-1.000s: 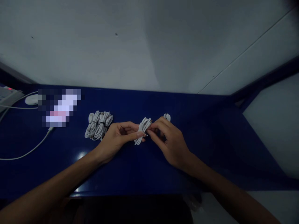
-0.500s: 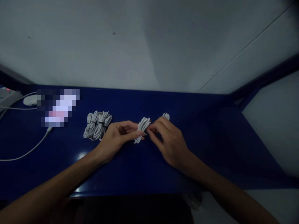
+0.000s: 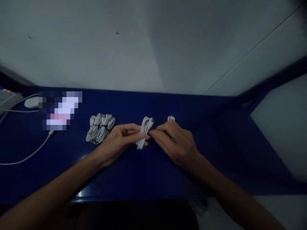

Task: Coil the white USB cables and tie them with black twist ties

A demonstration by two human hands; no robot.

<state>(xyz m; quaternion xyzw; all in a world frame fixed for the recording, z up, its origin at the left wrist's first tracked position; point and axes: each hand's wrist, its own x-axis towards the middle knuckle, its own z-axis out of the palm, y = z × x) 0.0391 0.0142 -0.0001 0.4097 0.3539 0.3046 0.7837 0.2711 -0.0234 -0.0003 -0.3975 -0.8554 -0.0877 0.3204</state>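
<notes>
My left hand (image 3: 121, 137) pinches a coiled white charging cable (image 3: 145, 125) between thumb and fingers, above the blue tabletop. One end of the coil points up and shows a brownish connector; a thin pale tip sticks out beside my thumb. Just right of the coil, my right hand (image 3: 179, 140) has thumb and forefinger pressed together. Whatever those fingertips hold is too small to make out. Behind the right hand, another white coil (image 3: 171, 118) is mostly hidden. Several white cable bundles (image 3: 97, 129) with black ties lie side by side, left of my left hand.
At the left of the blue table (image 3: 134, 182) lies a phone with a blurred-out screen (image 3: 63, 110), a white cable (image 3: 40, 147) running from it. A rounded white object (image 3: 31, 102) and a white box with a red light (image 3: 8, 95) stand beyond. A pale wall (image 3: 107, 57) rises behind.
The held coil has turned more upright, so its loops and brownish connector show more. My right hand has shifted slightly right, fingers still pinched. The bundles on the table have stayed put.
</notes>
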